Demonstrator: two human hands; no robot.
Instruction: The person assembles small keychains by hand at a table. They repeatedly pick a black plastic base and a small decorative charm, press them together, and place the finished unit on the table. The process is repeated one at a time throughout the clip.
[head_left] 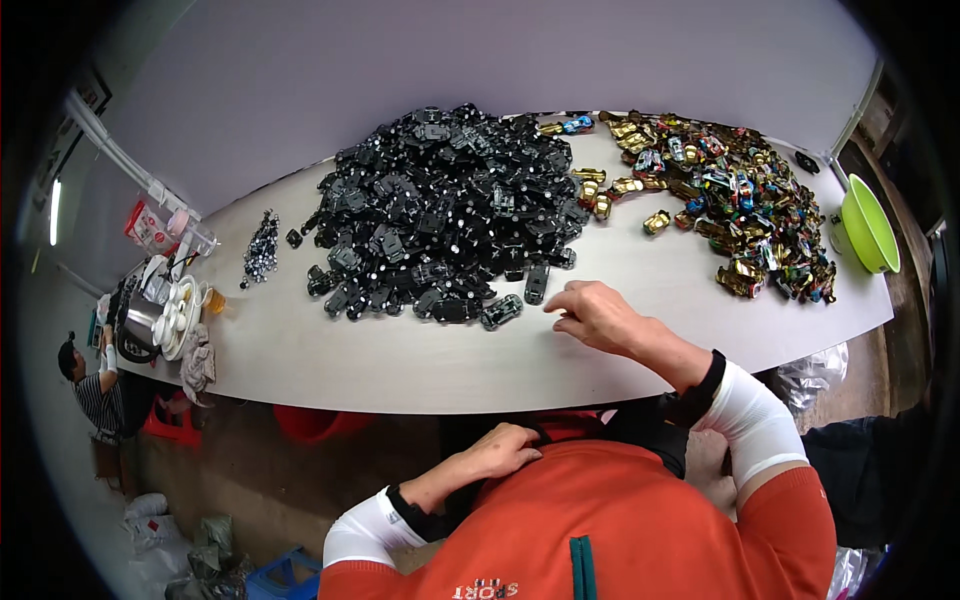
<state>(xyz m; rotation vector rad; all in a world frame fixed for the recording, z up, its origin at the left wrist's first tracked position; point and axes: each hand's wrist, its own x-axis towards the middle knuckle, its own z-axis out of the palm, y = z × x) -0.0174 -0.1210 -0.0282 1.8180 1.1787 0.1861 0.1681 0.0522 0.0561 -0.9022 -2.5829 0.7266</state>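
Black toy car bases [445, 205], heaped on our long grey table [400, 360] against a plain pale wall, lie just beyond our right hand [600, 318], fingers loosely curled and holding nothing, while our left hand [505, 450] rests clenched at our chest, coloured cars [740, 200] and a green bowl [868, 225] further right.

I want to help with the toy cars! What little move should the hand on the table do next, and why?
Probably slide the right hand a little left to pick up the dark toy car base at the near edge of the black pile. The hand lies open and empty beside it, and that piece sits loose and closest.
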